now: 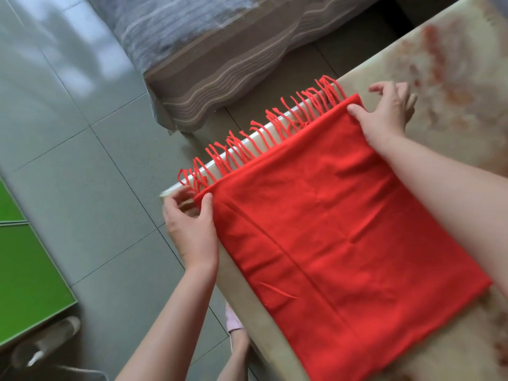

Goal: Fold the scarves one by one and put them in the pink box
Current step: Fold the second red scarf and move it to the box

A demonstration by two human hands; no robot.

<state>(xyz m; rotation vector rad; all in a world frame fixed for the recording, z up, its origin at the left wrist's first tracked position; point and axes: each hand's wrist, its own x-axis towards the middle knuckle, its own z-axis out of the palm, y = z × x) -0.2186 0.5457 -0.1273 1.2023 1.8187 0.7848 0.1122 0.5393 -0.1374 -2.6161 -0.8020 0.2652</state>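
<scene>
Indoors, red scarf (343, 229) lies on beige table (453, 78) above grey tiles (82, 174).

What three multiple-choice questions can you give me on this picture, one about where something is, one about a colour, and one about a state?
1. Where does the fringe of the scarf lie?
A. On the floor
B. Over the edge of the table
C. Tucked under the fold

2. What colour is the scarf?
A. Red
B. Green
C. Blue

3. How does the scarf lie?
A. Crumpled in a heap
B. Hanging from one hand
C. Folded flat on the table

Answers: B, the tassels overhang the table's pale edge; A, cloth and fringe are all red; C, it lies smooth and layered on the tabletop.
</scene>
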